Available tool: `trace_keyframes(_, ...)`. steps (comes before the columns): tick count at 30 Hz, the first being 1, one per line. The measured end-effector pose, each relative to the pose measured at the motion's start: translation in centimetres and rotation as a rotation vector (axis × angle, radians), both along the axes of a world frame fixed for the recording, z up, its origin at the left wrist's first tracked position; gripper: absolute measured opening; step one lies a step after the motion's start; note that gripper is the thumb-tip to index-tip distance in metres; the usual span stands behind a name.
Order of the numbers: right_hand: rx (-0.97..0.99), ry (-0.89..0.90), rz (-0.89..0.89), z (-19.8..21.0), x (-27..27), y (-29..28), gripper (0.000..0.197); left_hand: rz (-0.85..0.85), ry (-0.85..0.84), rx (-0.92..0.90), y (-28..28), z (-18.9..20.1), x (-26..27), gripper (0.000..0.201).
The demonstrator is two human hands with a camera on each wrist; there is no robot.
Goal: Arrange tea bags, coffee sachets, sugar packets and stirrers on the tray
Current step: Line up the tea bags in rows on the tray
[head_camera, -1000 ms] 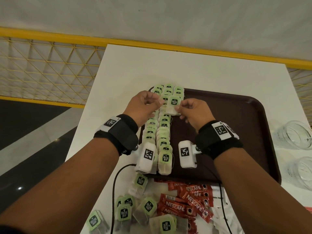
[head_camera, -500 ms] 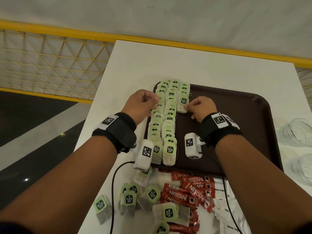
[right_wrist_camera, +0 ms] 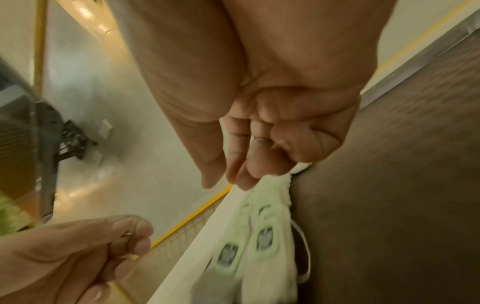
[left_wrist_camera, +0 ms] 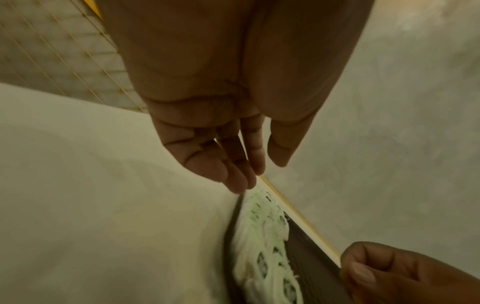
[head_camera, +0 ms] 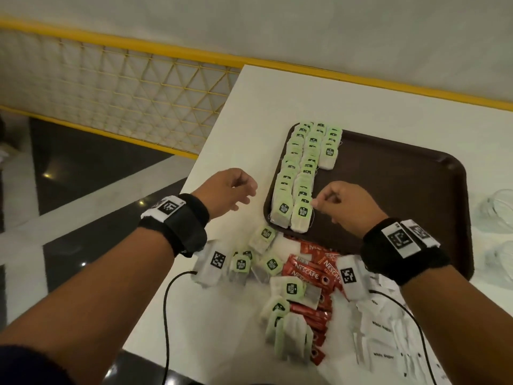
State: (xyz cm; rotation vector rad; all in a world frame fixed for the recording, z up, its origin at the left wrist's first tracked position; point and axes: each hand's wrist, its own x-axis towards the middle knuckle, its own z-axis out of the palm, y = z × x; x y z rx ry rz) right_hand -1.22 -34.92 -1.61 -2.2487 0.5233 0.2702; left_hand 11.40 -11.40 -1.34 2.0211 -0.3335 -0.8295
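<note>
A dark brown tray point(head_camera: 388, 195) lies on the white table. Along its left side run two long rows of green-tagged tea bags point(head_camera: 302, 168), with a short third row point(head_camera: 329, 152) at the far end. My right hand point(head_camera: 319, 200) hovers over the tray beside the nearest tea bag, fingers loosely curled and holding nothing, as the right wrist view point(right_wrist_camera: 223, 183) confirms. My left hand point(head_camera: 247, 187) hangs over the bare table left of the tray, relaxed and empty, the same in the left wrist view point(left_wrist_camera: 249, 174). Loose tea bags point(head_camera: 266, 262), red coffee sachets point(head_camera: 308, 270) and white sugar packets point(head_camera: 388, 337) lie nearer me.
Clear glass cups point(head_camera: 497, 201) stand at the right edge. The table's left edge drops to a dark floor, with a yellow mesh railing point(head_camera: 138, 87) behind. Black cables point(head_camera: 166, 301) run across the near table. The tray's right part is bare.
Both hands have drawn back toward me from the far end of the tray. The right hand let go of a tea bag, which now lies in the short third row.
</note>
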Motion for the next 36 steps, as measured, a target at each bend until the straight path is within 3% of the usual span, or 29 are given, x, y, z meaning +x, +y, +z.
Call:
trace_keyframes(8, 0.038, 0.058, 0.224, -1.7, -4.0, 8.0, 0.012, -0.132, -0.183, 0.354, 8.4, -1.9, -4.8, 0.009)
trace_keyframes(11, -0.07, 0.072, 0.363, -2.1, -3.7, 10.4, 0.012, -0.202, -0.207, 0.502, 10.3, -3.3, -6.0, 0.026)
trace_keyframes(15, -0.235, 0.063, 0.51, -2.7, -2.5, 13.4, 0.027, -0.276, -0.286, 0.605, 11.8, -4.8, -6.9, 0.051)
trace_keyframes(20, -0.407, 0.206, 0.548, -3.3, -0.8, 16.1, 0.051, -0.294, -0.34, 0.576, 12.2, -4.9, -7.5, 0.053)
trace_keyframes(27, -0.467, 0.277, 0.495, -3.8, -0.8, 17.7, 0.053, -0.324, -0.319, 0.596, 12.0, -4.8, -7.9, 0.048)
trace_keyframes(36, -0.437, 0.254, 0.429, -3.5, -1.2, 19.3, 0.027, -0.23, -0.235, 0.514, 12.6, -5.1, -8.1, 0.049)
